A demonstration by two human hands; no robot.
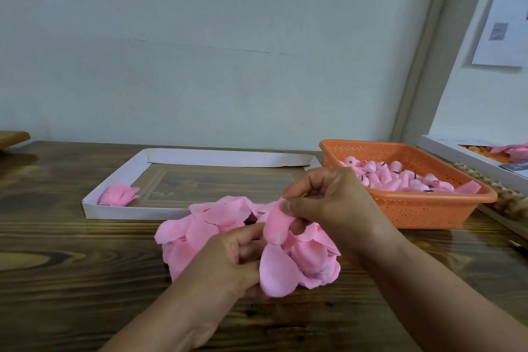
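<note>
- A white cardboard tray (128, 213) lies on the wooden table (71, 280), with a pink flower (118, 194) in its near left corner.
- A pile of loose pink petals (200, 226) sits on the table just in front of the tray.
- The left hand (237, 263) curls its fingers round the base of a part-made flower (278, 271), held over the pile.
- The right hand (328, 203) pinches an upper petal (274, 226) of that flower between thumb and forefinger.
- An orange basket (428, 208) of pink buds (400, 180) stands at the right.
</note>
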